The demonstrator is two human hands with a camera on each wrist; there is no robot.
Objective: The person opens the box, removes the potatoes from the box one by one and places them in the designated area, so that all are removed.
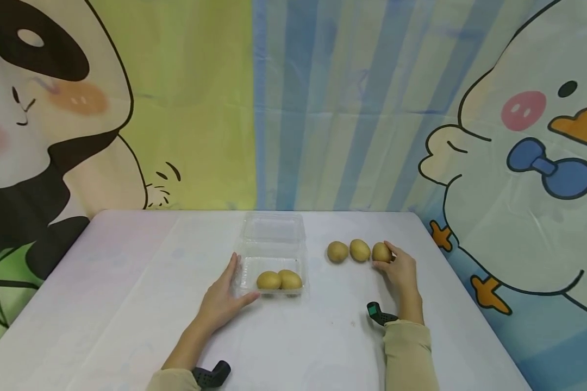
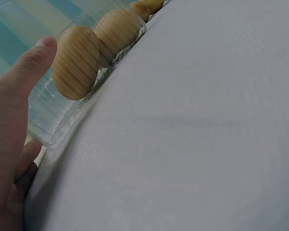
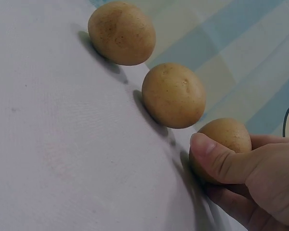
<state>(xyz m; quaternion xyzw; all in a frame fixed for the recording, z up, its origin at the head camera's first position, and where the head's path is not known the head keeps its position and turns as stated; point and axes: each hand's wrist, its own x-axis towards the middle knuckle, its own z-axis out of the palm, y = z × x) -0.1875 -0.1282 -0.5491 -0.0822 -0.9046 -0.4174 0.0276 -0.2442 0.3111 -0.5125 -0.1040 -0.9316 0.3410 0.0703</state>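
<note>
the right hand pinches the rightmost potato between thumb and fingers, so this grip is closed around it; whether the potato touches the white bench, i cannot tell. just beside it stands the middle potato, and next, further left, the left potato, these three making a short row. the left hand has its grip spread wide, the fingers by the left side of a clear plastic container and the thumb near its front corner. inside this container, close to the front wall, two potatoes lie side by side. its clear lid is folded back, away from the person.
</note>
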